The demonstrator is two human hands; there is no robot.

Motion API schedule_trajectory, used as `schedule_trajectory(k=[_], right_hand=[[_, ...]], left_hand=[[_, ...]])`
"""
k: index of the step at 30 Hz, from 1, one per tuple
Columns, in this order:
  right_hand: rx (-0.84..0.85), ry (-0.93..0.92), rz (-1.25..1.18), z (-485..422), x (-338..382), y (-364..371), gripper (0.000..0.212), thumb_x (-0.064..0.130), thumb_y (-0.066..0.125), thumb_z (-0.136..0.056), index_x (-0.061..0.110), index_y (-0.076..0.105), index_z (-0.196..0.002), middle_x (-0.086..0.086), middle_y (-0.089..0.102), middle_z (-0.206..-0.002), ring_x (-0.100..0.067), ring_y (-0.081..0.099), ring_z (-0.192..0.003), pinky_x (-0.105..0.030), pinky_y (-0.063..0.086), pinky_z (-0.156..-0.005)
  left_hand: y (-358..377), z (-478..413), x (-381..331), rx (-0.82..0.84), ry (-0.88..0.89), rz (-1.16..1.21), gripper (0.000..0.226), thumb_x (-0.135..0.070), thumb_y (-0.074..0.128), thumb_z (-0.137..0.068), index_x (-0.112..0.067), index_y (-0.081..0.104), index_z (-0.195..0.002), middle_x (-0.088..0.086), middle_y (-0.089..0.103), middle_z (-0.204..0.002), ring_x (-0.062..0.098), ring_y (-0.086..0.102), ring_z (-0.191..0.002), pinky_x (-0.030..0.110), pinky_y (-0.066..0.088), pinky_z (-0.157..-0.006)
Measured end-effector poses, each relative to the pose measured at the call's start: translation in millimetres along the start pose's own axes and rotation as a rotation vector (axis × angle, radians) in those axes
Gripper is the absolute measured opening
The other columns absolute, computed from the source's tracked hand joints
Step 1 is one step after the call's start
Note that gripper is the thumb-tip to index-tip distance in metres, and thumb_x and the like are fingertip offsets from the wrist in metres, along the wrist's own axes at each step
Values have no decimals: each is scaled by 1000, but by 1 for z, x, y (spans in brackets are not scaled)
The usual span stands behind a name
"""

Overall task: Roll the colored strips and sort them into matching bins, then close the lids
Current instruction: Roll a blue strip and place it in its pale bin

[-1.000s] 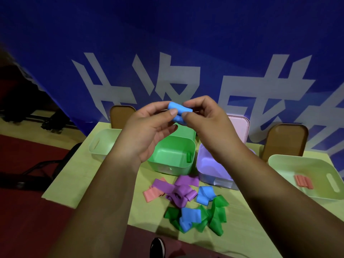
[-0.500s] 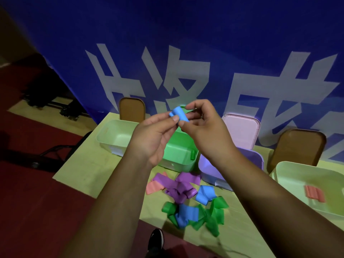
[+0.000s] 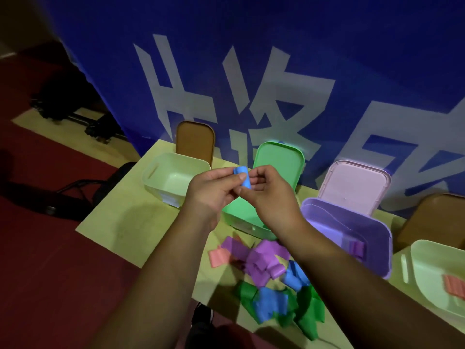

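left hand [image 3: 210, 193] and right hand [image 3: 273, 197] pinch the near-upright blue roll [image 3: 243, 179] above the green bin [image 3: 235, 212]; pale bin [image 3: 176, 157] lies left.

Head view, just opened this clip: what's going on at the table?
A person holds a rolled-up blue strip, pinched between the left hand and the right hand, above the green bin. A pile of loose strips in purple, blue, green and pink lies on the table in front of the bins. The purple bin holds a purple roll, and the pale bin at far right holds a pink strip. The green lid and the other lids stand open.
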State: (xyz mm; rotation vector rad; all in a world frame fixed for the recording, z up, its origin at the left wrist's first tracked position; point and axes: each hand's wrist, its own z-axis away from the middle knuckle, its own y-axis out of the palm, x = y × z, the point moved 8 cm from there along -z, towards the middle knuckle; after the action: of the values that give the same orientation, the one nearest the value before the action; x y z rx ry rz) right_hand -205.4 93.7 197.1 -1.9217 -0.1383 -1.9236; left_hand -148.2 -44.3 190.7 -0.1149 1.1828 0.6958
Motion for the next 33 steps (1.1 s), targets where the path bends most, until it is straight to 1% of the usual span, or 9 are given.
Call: schedule_trajectory(k=[2,6,11,13,19,22,26,30,33], right_hand=[[-4,28,17,-14,-8,22,33,17,90,-85,18,64,-105,-1,75,-98,-13,73,-85,-17,57,-73],[15,82,83,-47,-27,68,35,17,90,-84,21,62,-105,-3,74,-99,-19,73,-84,-33,60,-78],[52,186,134,-90,-58,122,30,14,81,-91,22,65,-115,6,72,-105,-11,68,-70,-22,51,-68],[56,235,154,-105,-75,140,27,19,78,-94,24,68,-118,8,72,-104,-13,69,-74,-26,54,-75],[-20,393,148,-134,-115,173,11,16,69,-97,16,73,-107,1,70,-82,-15,61,-68,-42,55,-74],[-57,422,173,-144,-125,178,13,9,61,-100,9,75,-101,1,71,-82,-14,66,-73,-39,56,-78],[-24,484,286,-152,-136,184,13,21,64,-98,22,76,-99,1,77,-96,-23,74,-94,-50,61,-92],[-24,504,317,-160,-137,185,15,21,61,-99,22,75,-103,1,77,-96,-24,74,-91,-54,62,-88],[-21,512,315,-162,-138,185,14,22,62,-100,21,75,-103,0,77,-96,-25,74,-88,-54,62,-87]], left_hand=[[-18,-23,1,-5,-54,-10,22,4,78,-93,-3,75,-114,19,82,-106,25,81,-92,26,65,-74],[-59,-76,4,-15,-102,-67,24,0,81,-92,-5,76,-115,18,82,-104,29,81,-97,28,64,-74],[-106,-146,-3,9,-116,-175,24,1,82,-91,-4,77,-114,15,83,-101,28,83,-92,31,67,-80],[-123,-174,-3,10,-118,-255,22,-1,84,-91,-5,79,-112,15,83,-99,24,82,-89,32,67,-82],[-170,-258,21,-39,-159,-478,16,-4,89,-86,-13,79,-94,16,81,-94,32,81,-92,44,67,-88],[-186,-296,48,-51,-208,-628,16,-12,94,-79,-18,79,-82,12,82,-87,33,81,-87,49,66,-91],[-184,-330,78,-17,-257,-861,20,-25,93,-81,-12,83,-91,10,80,-90,30,77,-87,38,64,-91],[-177,-346,101,6,-333,-980,24,-27,89,-84,-7,82,-95,11,77,-89,31,74,-81,31,59,-78],[-178,-354,112,-9,-333,-1055,27,-30,80,-88,-7,80,-104,14,78,-104,35,75,-94,30,55,-79]])
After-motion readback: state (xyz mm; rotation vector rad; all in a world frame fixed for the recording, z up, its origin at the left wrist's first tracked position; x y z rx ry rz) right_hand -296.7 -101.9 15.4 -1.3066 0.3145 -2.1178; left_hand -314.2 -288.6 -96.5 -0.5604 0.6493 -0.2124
